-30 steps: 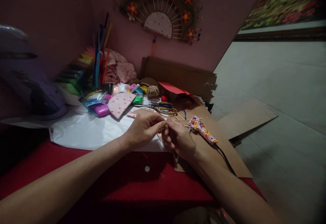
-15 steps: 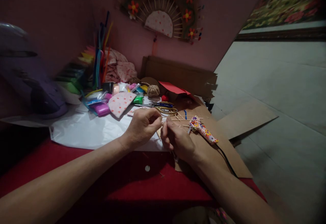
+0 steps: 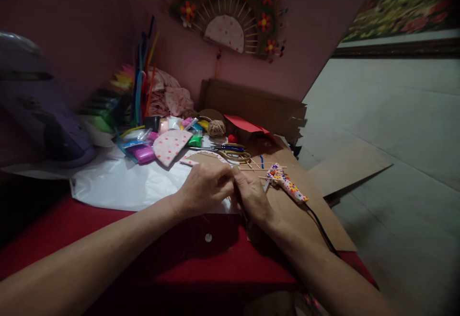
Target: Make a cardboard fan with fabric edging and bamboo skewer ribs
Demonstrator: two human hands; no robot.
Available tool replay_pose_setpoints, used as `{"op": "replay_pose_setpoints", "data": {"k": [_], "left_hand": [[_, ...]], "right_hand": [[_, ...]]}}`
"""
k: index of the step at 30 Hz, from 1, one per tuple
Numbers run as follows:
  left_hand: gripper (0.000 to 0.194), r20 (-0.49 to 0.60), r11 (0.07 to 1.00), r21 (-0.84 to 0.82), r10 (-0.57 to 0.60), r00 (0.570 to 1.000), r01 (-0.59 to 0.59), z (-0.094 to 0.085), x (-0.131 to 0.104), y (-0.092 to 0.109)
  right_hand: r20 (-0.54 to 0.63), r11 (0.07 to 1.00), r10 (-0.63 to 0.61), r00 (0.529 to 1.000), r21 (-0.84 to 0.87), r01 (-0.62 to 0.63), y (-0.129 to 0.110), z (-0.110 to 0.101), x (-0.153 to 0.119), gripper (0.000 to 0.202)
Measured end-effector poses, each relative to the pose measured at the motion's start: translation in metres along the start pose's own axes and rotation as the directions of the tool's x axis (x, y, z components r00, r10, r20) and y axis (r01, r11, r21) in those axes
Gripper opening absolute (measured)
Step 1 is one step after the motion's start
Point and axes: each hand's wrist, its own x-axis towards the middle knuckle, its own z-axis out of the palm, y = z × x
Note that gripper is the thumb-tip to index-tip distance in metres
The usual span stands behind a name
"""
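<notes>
My left hand [image 3: 207, 185] and my right hand [image 3: 254, 194] meet above the front of the table, fingertips touching or nearly so. Both are closed in a pinch, and whatever lies between the fingers is hidden. Just beyond them are thin wooden sticks [image 3: 247, 169] and scissors [image 3: 235, 155] with yellowish handles. A half-round cardboard piece [image 3: 203, 158] edged with dotted cloth lies behind my left hand. To the right rests a glue gun [image 3: 287, 184] wrapped in flowered cloth, its black cord [image 3: 321, 225] trailing off the front.
A dotted half-round piece [image 3: 171, 146], bags of coloured clay [image 3: 142, 153] and a twine ball [image 3: 216, 128] sit farther back. White plastic sheet [image 3: 118, 186] and cardboard [image 3: 319, 210] cover parts of the red tablecloth [image 3: 179, 253]. A purple container [image 3: 61, 110] stands left. A flowered fan [image 3: 224, 33] hangs on the wall.
My left hand has moved right and slightly down, closing the gap to my right hand. More of the cloth-edged half-round piece now shows behind it.
</notes>
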Motion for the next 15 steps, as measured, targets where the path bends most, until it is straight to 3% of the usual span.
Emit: {"op": "replay_pose_setpoints", "data": {"k": [7,10,15], "left_hand": [[0.012,-0.059,0.974,-0.183,-0.146,0.988,0.133,0.0062,0.0007,0.0085],[0.013,-0.085,0.969,-0.172,-0.195,0.977,0.179,0.0073,0.0013,0.0071],[0.016,-0.217,0.968,-0.140,-0.236,0.947,0.209,-0.0008,0.0064,-0.0014]], "right_hand": [[0.081,0.978,0.071,0.994,0.189,-0.085,-0.0015,0.0015,0.0020,0.046],[0.110,0.962,0.108,0.988,0.237,-0.132,-0.0011,0.0014,0.0028,0.047],[0.145,0.931,0.151,0.978,0.310,-0.190,-0.0028,-0.0024,0.0027,0.048]]}}
